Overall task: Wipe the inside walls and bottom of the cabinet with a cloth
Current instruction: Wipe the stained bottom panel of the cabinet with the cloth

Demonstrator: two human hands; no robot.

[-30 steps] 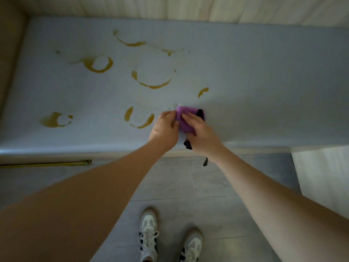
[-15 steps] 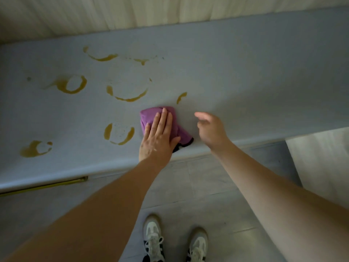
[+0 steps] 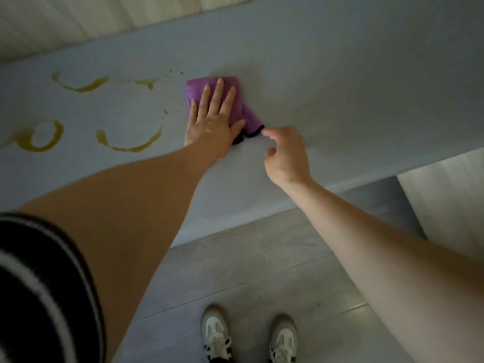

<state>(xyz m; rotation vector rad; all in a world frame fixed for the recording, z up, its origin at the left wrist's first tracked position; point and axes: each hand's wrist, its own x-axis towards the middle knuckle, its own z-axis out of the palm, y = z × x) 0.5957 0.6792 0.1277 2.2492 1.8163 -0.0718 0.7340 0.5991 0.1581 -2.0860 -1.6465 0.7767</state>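
Observation:
A folded purple cloth [image 3: 245, 111] with a black edge lies on the grey cabinet bottom [image 3: 340, 87]. My left hand [image 3: 212, 119] presses flat on the cloth with straight fingers. My right hand [image 3: 286, 153] hovers just right of the cloth's near corner, fingers loosely curled and holding nothing. Yellow-brown ring stains [image 3: 128, 137] mark the grey surface to the left of the cloth, with another ring stain [image 3: 39, 134] further left and curved streaks [image 3: 81, 83] near the back.
A pale wood-grain back wall [image 3: 104, 19] rises behind the grey surface. The cabinet's front edge [image 3: 262, 208] runs diagonally above a grey tiled floor [image 3: 262, 271]. My two white shoes [image 3: 217, 334] stand below. A light panel [image 3: 445, 205] sits at right.
My left hand has pushed the cloth farther back over the small stain that lay beyond it. My right hand stays off the cloth. The view has tilted and moved closer.

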